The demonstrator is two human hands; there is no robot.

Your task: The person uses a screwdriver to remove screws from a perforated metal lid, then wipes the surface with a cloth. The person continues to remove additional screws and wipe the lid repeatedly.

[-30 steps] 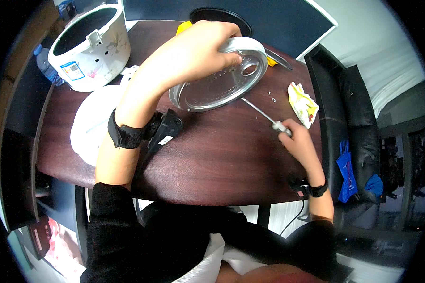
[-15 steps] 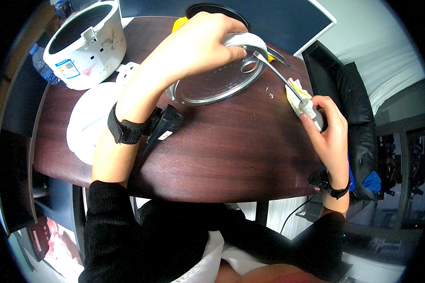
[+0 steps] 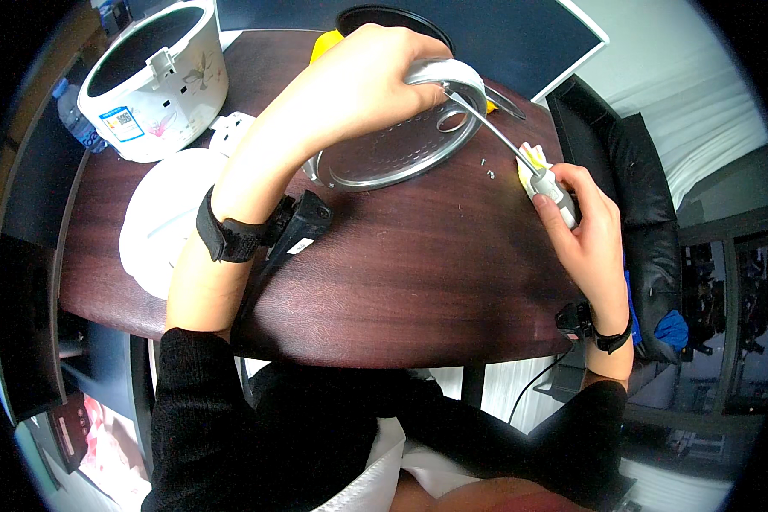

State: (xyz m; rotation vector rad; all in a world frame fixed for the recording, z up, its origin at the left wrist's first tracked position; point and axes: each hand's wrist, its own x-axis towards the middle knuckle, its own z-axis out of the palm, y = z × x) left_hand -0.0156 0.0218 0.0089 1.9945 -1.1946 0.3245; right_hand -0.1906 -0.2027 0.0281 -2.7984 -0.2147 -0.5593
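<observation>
My left hand (image 3: 384,85) grips the white-rimmed top of a round metal inner lid (image 3: 384,158), held tilted above the table, with a small ring-edged hole at its right side. My right hand (image 3: 584,222) is closed on the grey-and-white handle of a screwdriver (image 3: 495,130), its shaft pointing up-left to the lid's upper rim beside my left thumb; whether the tip touches is hard to tell. Small screws (image 3: 489,173) lie on the table below the shaft. A crumpled yellow-white cloth (image 3: 530,156) lies behind the screwdriver, partly hidden.
The brown table (image 3: 384,290) carries a white cooker body (image 3: 162,111) at back left, a plastic bottle (image 3: 81,124), a white round cover (image 3: 154,226) by my left forearm, and a black round pan (image 3: 384,17) with yellow pieces behind the lid. A black sofa (image 3: 636,162) is at right.
My right hand and screwdriver have moved up and right, the tip rising to the lid's upper rim, then shifting slightly left. The lid has moved a little toward the back.
</observation>
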